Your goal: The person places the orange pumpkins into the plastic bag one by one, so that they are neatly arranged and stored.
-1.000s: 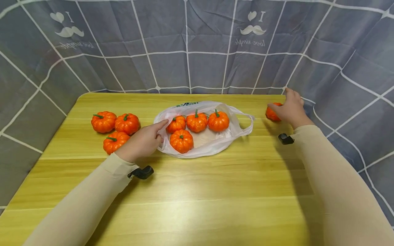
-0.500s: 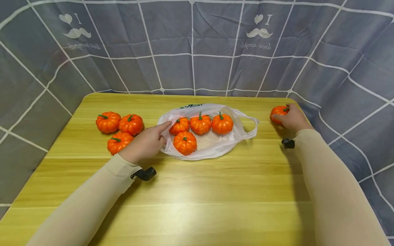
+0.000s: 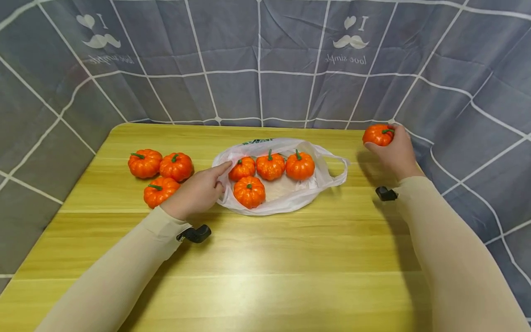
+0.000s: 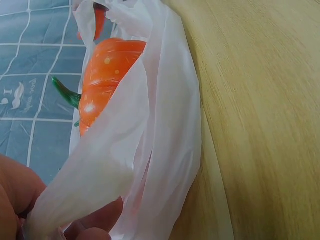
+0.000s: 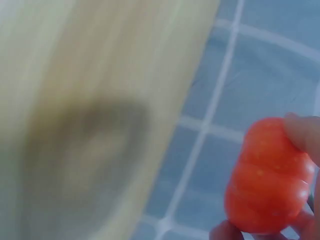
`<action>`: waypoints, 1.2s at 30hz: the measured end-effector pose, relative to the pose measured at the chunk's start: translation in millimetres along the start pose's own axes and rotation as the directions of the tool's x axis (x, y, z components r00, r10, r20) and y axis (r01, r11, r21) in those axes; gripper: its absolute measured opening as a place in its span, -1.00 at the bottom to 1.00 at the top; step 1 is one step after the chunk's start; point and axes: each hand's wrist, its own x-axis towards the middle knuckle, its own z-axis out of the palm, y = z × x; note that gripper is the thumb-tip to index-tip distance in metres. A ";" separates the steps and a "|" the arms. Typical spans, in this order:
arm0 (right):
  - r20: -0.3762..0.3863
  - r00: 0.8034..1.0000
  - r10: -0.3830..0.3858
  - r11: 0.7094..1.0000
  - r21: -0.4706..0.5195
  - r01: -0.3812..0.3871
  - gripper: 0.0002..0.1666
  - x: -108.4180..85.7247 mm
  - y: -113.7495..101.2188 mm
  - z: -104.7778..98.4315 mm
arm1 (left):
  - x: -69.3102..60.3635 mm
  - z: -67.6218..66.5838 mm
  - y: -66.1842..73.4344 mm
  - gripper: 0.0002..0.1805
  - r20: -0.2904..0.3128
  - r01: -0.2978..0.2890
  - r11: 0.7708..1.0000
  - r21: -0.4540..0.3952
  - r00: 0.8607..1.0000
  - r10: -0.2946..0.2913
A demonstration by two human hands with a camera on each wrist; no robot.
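A white plastic bag (image 3: 290, 203) lies with its mouth spread on the table, with several small orange pumpkins inside, one of them (image 3: 249, 192) at the near side. My left hand (image 3: 195, 191) pinches the bag's left rim; the left wrist view shows the film (image 4: 95, 175) between thumb and fingers beside a pumpkin (image 4: 107, 75). At the far right my right hand (image 3: 398, 154) grips an orange pumpkin (image 3: 377, 134) by its sides, above the table. In the right wrist view that pumpkin (image 5: 270, 180) is held between thumb and fingers, its shadow on the table.
Three more pumpkins, one of them (image 3: 145, 163) farthest left, are grouped on the wooden table (image 3: 265, 258) left of the bag, beside my left forearm. A grey curtain with white lines (image 3: 286, 97) surrounds the table's back and sides. A bag handle (image 3: 341, 173) points right.
My right hand has come down round the right pumpkin, gripped it and lifted it off the table. The left hand stays at the bag's rim. The head view has shifted slightly.
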 end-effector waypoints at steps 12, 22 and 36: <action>-0.065 0.909 -0.412 0.910 0.034 0.414 -0.07 -43.6 -97.8 40.3 | 1.7 0.4 2.6 -0.26 0.001 0.011 1.000 0.002 1.000 -0.011; 0.240 0.802 -0.547 0.826 -0.002 0.564 -0.06 -88.2 -122.8 101.7 | 1.7 0.4 4.3 -0.24 -0.035 0.014 1.000 -0.023 0.999 -0.014; 0.443 0.759 -0.476 0.836 -0.039 0.547 -0.01 -109.8 -117.2 128.0 | -1.8 -2.6 7.8 -0.24 -0.084 0.002 0.999 -0.040 0.996 -0.005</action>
